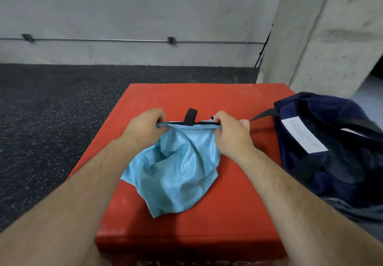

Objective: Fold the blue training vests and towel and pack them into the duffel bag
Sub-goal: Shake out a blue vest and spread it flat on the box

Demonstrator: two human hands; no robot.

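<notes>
Fingers [160, 118] of the left hand [145, 125] are curled tight and pinch one top corner of the blue vest [176, 172]. The right hand [230, 133] does the same at the other top corner, with its fingers curled round the thin edge band. The band is stretched straight between the two hands. The rest of the vest hangs down in soft, shiny folds, and its bottom lies crumpled on the red box [238, 203]. The cloth is light blue, thin and smooth. The box is flat and square on top. A short black strap [191, 116] shows just behind the vest. A dark blue bag [331, 162] sits at the right edge of the box, near the right hand. It is soft and floppy, with black straps and a white label [303, 134]. The floor [51, 110] is black with little white specks. The wall [145, 17] is grey and rough.
</notes>
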